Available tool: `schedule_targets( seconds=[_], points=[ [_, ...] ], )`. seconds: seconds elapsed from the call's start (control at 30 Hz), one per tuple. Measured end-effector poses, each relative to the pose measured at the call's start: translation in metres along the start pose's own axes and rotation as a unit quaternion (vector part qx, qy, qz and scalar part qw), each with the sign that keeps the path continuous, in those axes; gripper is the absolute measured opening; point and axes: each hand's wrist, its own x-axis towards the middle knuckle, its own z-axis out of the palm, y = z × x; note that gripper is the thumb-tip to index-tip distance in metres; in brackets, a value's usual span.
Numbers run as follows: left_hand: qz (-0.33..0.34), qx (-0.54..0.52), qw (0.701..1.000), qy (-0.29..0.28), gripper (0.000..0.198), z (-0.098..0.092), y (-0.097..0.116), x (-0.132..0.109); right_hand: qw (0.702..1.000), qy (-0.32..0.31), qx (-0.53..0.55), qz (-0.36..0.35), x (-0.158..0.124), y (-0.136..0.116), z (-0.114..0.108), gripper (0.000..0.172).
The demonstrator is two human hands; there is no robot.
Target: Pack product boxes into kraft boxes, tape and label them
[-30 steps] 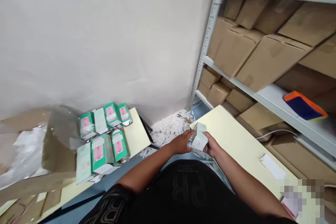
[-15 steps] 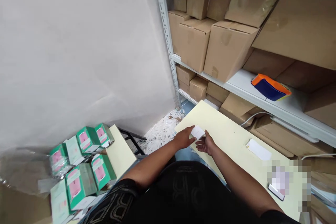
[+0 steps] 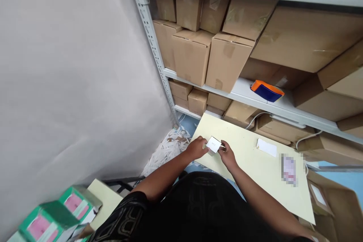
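Observation:
Between my hands is a small white box (image 3: 213, 144) with faint grey print on its upper face, above the near left part of a pale yellow table (image 3: 241, 162). My left hand (image 3: 197, 148) grips its left side, thumb at the near edge. On the opposite side my right hand (image 3: 227, 155) pinches the right edge with bent fingers. The undersides of the fingers are hidden.
White paper strips (image 3: 161, 153) cover the floor by the wall. Green and pink boxes (image 3: 75, 204) stand on another table, lower left. Behind are shelves of cardboard boxes (image 3: 193, 53) and an orange-blue pouch (image 3: 267, 90). A white packet (image 3: 266, 147) lies on my table.
The camera has turned to the right. My right hand's fingers, loosely spread under the white box before, now close on its right edge. Grey print now shows on the box's top.

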Motion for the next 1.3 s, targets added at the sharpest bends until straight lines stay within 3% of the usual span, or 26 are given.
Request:
schedule_targets(
  seconds=[0.2, 0.33, 0.53, 0.67, 0.93, 1.17, 1.3],
  points=[
    [0.063, -0.018, 0.997, -0.033, 0.054, -0.006, -0.010, 0.021, 0.998, 0.002, 0.067, -0.002, -0.009, -0.002, 0.008, 0.071],
    [0.086, 0.019, 0.993, -0.079, 0.050, -0.009, 0.000, 0.033, 0.999, -0.019, 0.037, 0.012, -0.013, -0.005, 0.002, 0.089],
    [0.091, 0.107, 0.974, -0.178, 0.057, -0.023, 0.025, 0.058, 0.999, -0.029, 0.021, 0.004, -0.007, -0.006, -0.011, 0.082],
    [0.108, 0.154, 0.965, -0.183, 0.055, -0.025, 0.038, 0.071, 0.999, -0.046, 0.016, 0.000, 0.003, -0.007, -0.020, 0.075],
    [-0.001, 0.166, 0.956, -0.241, 0.067, -0.031, 0.056, 0.090, 0.992, -0.090, -0.052, -0.073, 0.021, -0.008, -0.025, 0.080],
    [0.026, 0.160, 0.963, -0.215, 0.055, -0.037, 0.062, 0.090, 0.986, -0.118, -0.077, -0.086, 0.022, -0.021, -0.026, 0.068],
    [0.140, 0.171, 0.972, -0.085, 0.031, -0.034, 0.063, 0.073, 0.992, -0.040, -0.113, -0.047, 0.023, -0.024, -0.021, 0.062]
  ],
)
